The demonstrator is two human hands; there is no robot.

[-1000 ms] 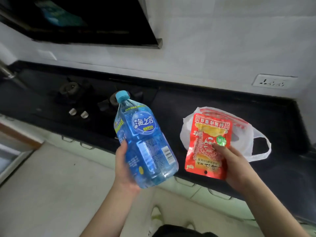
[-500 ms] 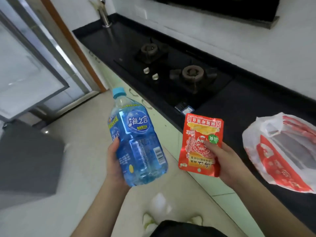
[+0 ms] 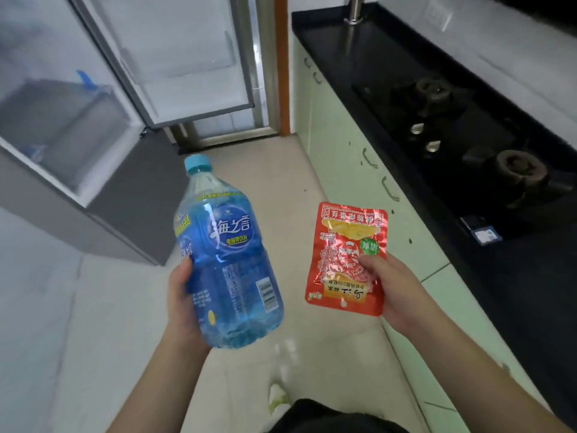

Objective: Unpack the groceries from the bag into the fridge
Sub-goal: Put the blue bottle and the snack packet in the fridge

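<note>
My left hand (image 3: 181, 303) grips a large blue drink bottle (image 3: 224, 254) with a light blue cap, held tilted over the floor. My right hand (image 3: 396, 292) pinches a red snack packet (image 3: 346, 260) by its lower right part. The fridge (image 3: 62, 129) stands at the left with its door (image 3: 175, 57) swung open; a clear drawer shows inside. The grocery bag is out of view.
A black countertop (image 3: 390, 73) with a gas hob (image 3: 468, 142) runs along the right, over pale green cabinet fronts (image 3: 343, 145). A tap (image 3: 354, 10) stands at the far end. A beige tiled floor (image 3: 271, 182) lies between the counter and the fridge. My foot shows at the bottom.
My view has swung left from the counter toward the fridge. The white grocery bag has left the view. Both hands keep hold of the bottle and the packet.
</note>
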